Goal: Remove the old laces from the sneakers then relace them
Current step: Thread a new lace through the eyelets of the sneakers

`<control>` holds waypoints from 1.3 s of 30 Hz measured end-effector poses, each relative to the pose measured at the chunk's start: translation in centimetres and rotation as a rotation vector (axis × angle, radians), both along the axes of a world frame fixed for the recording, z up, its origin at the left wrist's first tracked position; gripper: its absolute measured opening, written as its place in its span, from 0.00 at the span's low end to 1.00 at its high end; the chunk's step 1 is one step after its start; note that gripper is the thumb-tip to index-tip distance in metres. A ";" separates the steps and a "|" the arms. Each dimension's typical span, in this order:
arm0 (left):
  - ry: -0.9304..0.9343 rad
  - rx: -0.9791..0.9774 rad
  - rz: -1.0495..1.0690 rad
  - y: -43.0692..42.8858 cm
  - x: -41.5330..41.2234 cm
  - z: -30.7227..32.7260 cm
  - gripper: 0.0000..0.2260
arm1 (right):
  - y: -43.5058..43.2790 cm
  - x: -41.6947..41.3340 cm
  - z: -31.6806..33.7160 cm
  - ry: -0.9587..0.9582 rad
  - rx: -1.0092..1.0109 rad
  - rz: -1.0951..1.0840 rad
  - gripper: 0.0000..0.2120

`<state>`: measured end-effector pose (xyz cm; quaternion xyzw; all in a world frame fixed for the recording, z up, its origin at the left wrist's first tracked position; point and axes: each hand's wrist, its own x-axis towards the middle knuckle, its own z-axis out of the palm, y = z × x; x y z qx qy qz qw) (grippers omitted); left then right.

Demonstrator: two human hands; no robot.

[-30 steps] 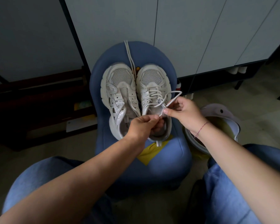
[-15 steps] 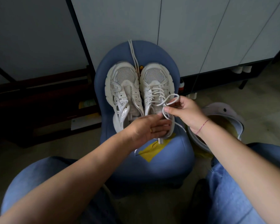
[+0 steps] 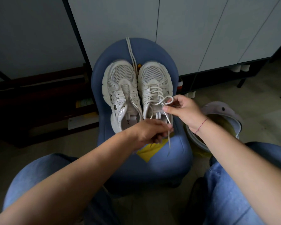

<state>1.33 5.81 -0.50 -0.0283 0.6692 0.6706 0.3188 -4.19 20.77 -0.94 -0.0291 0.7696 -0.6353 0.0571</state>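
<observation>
So you're roughly halfway by my read. The left sneaker [image 3: 120, 95] is stripped, eyelets bare. Its loose lace [image 3: 131, 51] lies in the gap between the two shoes, well beyond your fingers, toward the far edge of the blue stool [image 3: 152, 163]. The right sneaker [image 3: 154, 75] is threaded all the way up, and that's the one you're on. Your right hand [image 3: 185, 111] pinches a small loop [image 3: 166, 100] of the lace [image 3: 154, 90] between thumb and fingers [image 3: 166, 109], over the tongue. Your left hand [image 3: 149, 132] is nearer you at the heel, fingers curled round the tail [image 3: 169, 140], which dangles just below them. It's blurry there, so I'm only fairly sure of that grip. I can't tell if the loop is a bow going in or coming out. If it's coming out, you've got this lace to pull and both shoes to relace; if it's going in, only the left shoe remains
</observation>
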 end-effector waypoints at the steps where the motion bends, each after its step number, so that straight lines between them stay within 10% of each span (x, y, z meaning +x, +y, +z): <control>1: 0.029 -0.065 -0.113 -0.3 0.2 0.0 0.08 | 0.0 0.0 0.1 0.002 0.001 0.003 0.09; 12: -0.172 0.314 0.223 -0.7 -0.8 0.8 0.12 | -0.4 0.1 0.0 0.021 -0.022 -0.017 0.11; 39: 0.071 -0.140 0.015 -2.0 0.5 0.5 0.07 | -0.3 0.1 0.1 0.017 0.048 -0.025 0.11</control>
